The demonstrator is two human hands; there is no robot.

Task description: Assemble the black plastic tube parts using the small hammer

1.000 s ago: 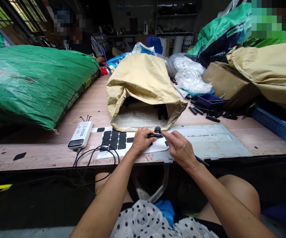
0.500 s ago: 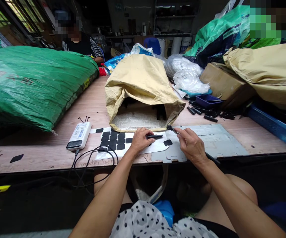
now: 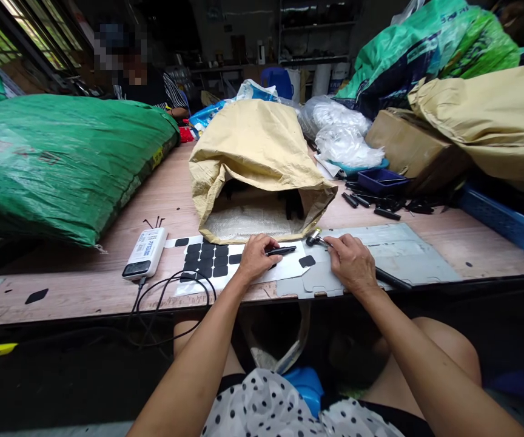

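My right hand [image 3: 352,261] is closed around a small hammer [image 3: 313,237], whose metal head has one yellowish face and one dark face. The hammer's black handle [image 3: 393,278] sticks out behind the hand, over the grey board [image 3: 407,255]. Resting on the white sheet [image 3: 284,269], my left hand [image 3: 258,258] pinches a slim black pen-like piece [image 3: 284,250] that points right; its near end is hidden by the fingers. Black rounded-square pads [image 3: 206,258] stand in rows on the sheet, left of that hand. One separate pad [image 3: 307,261] lies between the two hands.
An open tan sack [image 3: 257,139] lies just beyond my hands, dark pieces inside. A white power bank [image 3: 145,254] with a black cable [image 3: 157,303] is left. A green sack [image 3: 62,164], loose black pieces [image 3: 387,213] and a blue basket [image 3: 507,221] flank the space. A person sits opposite.
The hammer has turned in my right hand, so its metal side and yellowish face now show. The right hand has shifted slightly right; the left keeps its hold on the black piece.
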